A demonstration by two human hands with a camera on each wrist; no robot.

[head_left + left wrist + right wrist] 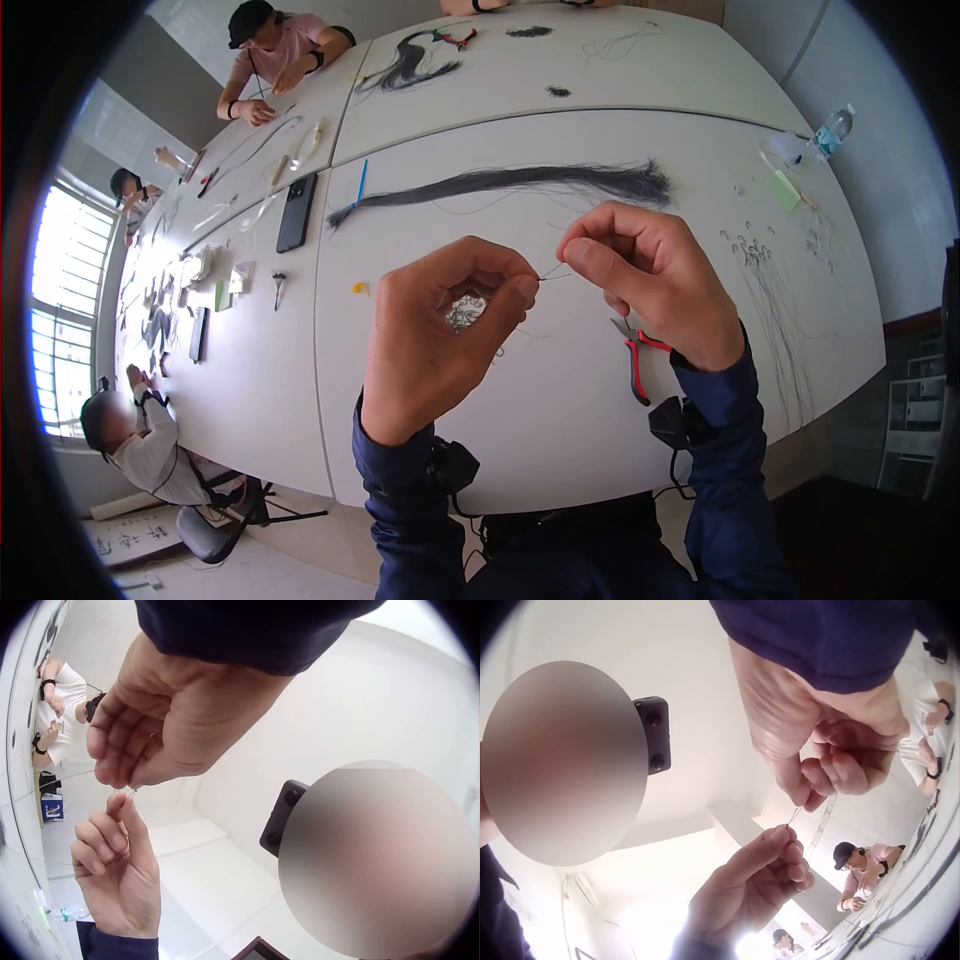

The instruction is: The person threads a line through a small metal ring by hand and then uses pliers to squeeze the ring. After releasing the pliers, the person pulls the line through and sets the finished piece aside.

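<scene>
Both hands are raised over the white table, fingertips a short way apart. The left hand (445, 335) pinches a thin dark wire (553, 277) between thumb and forefinger. From the other side the right hand (655, 280) pinches fine strands with thumb and forefinger. In the left wrist view the left hand (187, 712) is above and the right hand (120, 870) below, thin strands between them. The right wrist view shows the right hand (825, 735) above the left hand (746, 885). Small metal hooks (466, 313) lie behind the left hand.
Red-handled pliers (634, 362) lie below the right hand. Beyond the hands stretches a long bundle of dark strands (500, 181). A black phone (296, 213) is at the left; hooks with long strands (775, 300) and a bottle (834, 130) are at the right. Other people sit around the tables.
</scene>
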